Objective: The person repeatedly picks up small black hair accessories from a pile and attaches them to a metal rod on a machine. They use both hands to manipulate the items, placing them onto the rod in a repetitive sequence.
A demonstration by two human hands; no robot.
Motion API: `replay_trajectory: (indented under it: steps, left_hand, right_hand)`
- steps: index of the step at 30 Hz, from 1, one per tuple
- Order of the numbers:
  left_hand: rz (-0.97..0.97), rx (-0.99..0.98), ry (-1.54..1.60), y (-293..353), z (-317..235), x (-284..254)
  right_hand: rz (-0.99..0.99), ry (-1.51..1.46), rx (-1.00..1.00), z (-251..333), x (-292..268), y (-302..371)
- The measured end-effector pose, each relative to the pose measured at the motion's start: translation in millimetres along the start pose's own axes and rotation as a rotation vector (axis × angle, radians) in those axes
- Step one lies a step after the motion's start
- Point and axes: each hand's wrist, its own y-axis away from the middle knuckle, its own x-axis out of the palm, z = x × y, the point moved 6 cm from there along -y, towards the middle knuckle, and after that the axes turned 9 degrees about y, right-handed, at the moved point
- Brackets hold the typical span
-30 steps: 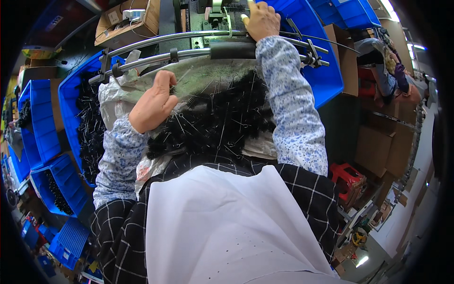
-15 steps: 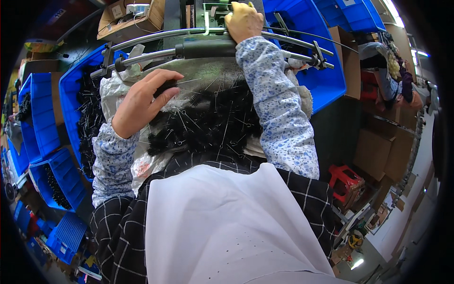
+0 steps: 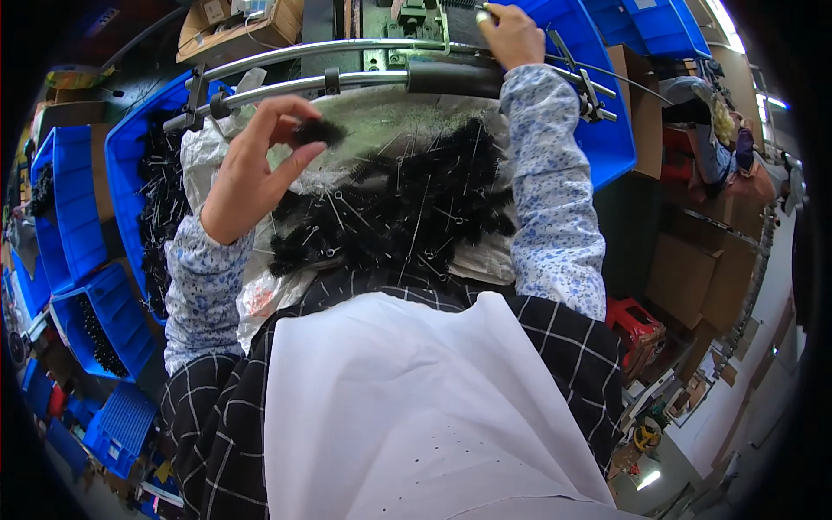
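My left hand (image 3: 251, 169) is curled, with a small black bristle brush (image 3: 319, 132) between thumb and fingers. Below it, a heap of black wire brushes (image 3: 390, 208) with looped metal ends lies on a pale plastic sheet across my lap. My right hand (image 3: 516, 39) reaches beyond the metal rails at the top, fingers closed near a green metal fixture (image 3: 418, 26). A dark bristly piece (image 3: 464, 3) shows beside its fingertips; what they grip is partly cut off by the picture's edge.
Two metal rails (image 3: 364, 48) with a black sleeve (image 3: 455, 78) cross in front of me. Blue bins (image 3: 130, 208) stand left, one full of brushes, and another blue bin (image 3: 607, 143) right. There is a cardboard box (image 3: 238, 39) at the back left and a red stool (image 3: 633, 334) at right.
My right hand has moved right, and the black sleeve has shifted right along the rail. My left hand has turned slightly, so the brush in it shows more.
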Motion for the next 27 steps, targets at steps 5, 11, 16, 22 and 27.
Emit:
replay_trajectory:
  steps: [5, 11, 16, 22, 27]
  left_hand:
    - [0.052, 0.132, 0.056, -21, -6, 9]
    - [0.085, 0.160, 0.036, -29, -6, 22]
    - [-0.089, 0.194, 0.094, -40, 4, 43]
    - [-0.180, 0.052, 0.308, -48, 19, 56]
    - [0.233, -0.012, -0.152, -35, 31, 104]
  right_hand:
    - [0.042, -0.037, -0.072, -25, 17, -22]
    - [-0.090, 0.252, 0.175, -67, -72, -21]
    - [0.452, -0.203, -0.112, 37, -81, 50]
    - [0.431, -0.769, -0.147, 90, -70, 97]
    - [-0.062, 0.042, -0.040, 36, -37, 26]
